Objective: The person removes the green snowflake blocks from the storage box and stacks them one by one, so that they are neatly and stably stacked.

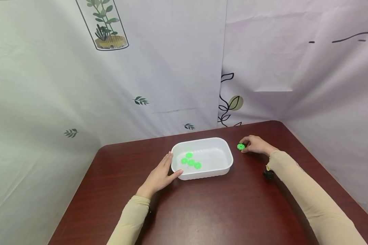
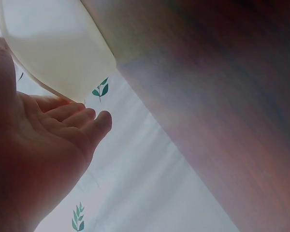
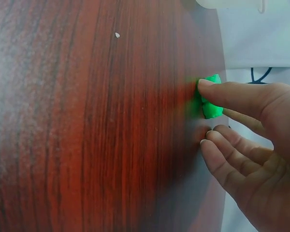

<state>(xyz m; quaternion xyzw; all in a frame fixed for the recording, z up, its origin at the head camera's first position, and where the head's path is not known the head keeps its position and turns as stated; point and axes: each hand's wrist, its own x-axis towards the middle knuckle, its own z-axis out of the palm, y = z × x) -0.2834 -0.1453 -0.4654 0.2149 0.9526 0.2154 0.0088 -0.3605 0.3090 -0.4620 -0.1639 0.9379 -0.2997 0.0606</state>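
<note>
A white rectangular plastic basin stands toward the back of the table. My left hand rests against its left front corner, fingers along the left side and thumb at the front rim. In the left wrist view that hand touches the basin's wall. Several green flower-shaped pieces lie on the basin floor, toward its left end. Right of the basin, my right hand pinches another green flower-shaped piece by its edge. The right wrist view shows this piece edge-on at the thumb, other fingers loosely bent.
The dark red wood-grain table ends just behind the basin. Behind it hangs a pale printed cloth, which also borders both sides. A small white speck lies on the tabletop. A dark object shows under the right sleeve.
</note>
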